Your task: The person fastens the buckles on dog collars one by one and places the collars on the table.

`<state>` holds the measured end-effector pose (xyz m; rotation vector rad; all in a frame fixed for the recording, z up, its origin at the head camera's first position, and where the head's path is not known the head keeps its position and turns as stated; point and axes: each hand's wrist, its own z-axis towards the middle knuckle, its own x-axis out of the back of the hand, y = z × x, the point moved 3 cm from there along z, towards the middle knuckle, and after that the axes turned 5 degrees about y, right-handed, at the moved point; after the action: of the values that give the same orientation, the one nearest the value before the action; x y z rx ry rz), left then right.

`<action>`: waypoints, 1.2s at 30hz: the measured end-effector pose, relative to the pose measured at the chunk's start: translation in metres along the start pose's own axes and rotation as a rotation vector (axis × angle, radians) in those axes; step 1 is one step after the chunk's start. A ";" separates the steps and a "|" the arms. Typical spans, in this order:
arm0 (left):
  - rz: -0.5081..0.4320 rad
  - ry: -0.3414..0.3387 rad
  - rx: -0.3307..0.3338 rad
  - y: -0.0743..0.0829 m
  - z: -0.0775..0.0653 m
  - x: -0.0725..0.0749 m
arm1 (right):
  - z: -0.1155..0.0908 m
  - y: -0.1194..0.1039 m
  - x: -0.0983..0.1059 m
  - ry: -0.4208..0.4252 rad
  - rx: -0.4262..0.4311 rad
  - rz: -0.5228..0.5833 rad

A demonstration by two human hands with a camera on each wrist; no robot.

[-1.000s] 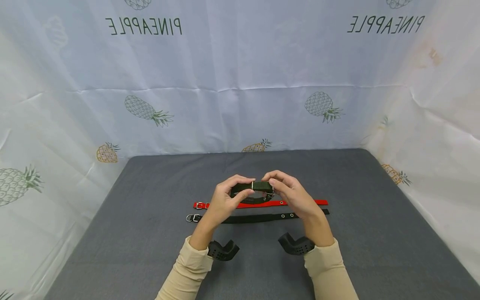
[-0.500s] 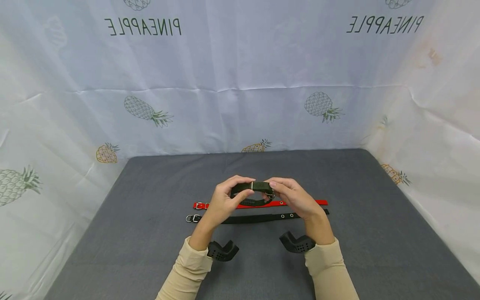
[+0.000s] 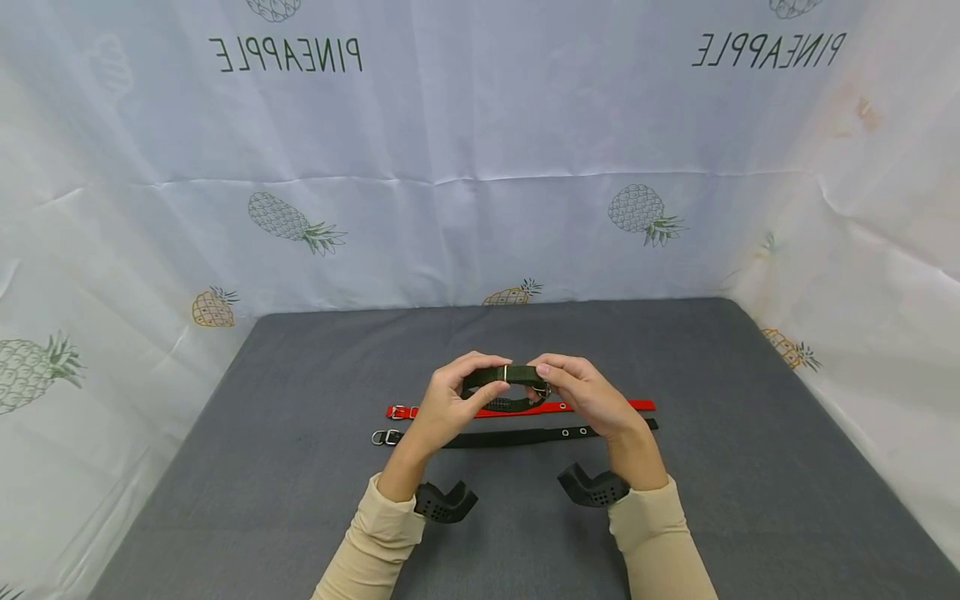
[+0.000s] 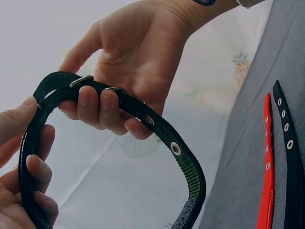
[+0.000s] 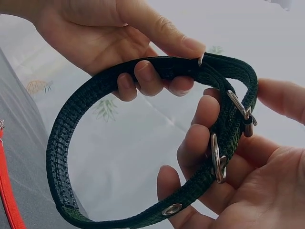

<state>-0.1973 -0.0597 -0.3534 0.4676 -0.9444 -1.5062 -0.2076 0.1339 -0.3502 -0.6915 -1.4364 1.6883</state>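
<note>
Strap (image 3: 522,375), dark green webbing, closed into a loop and held above the table between both hands; ribbed dark lining (image 5: 62,162), metal-rimmed eyelets (image 4: 176,148), silver buckle (image 5: 240,105), metal ring (image 5: 218,160), narrow keeper (image 5: 201,59). Left hand (image 3: 445,402) grasps the band beside the keeper; right hand (image 3: 588,395) grasps it at the buckle. Fingers cover part of the loop in all views; left wrist view cuts off its bottom; seating of the buckle prong cannot be made out. Beneath, black strap (image 3: 510,437) lies crosswise, red strap (image 3: 559,407) just beyond, both partly hidden by the hands. Grey table (image 3: 322,375) runs well past their ends and back to a far edge with rounded corners, pineapple-print cloth (image 3: 480,242) behind.
</note>
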 end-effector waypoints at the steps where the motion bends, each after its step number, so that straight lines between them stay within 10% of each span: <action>1: 0.000 0.000 0.000 0.000 0.000 0.000 | 0.000 0.000 0.000 0.002 -0.003 -0.001; 36: -0.043 -0.009 0.034 0.001 0.000 -0.002 | 0.004 0.003 -0.008 0.166 0.005 -0.062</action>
<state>-0.1962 -0.0579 -0.3537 0.5092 -0.9741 -1.5344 -0.2075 0.1252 -0.3525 -0.7583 -1.3233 1.5485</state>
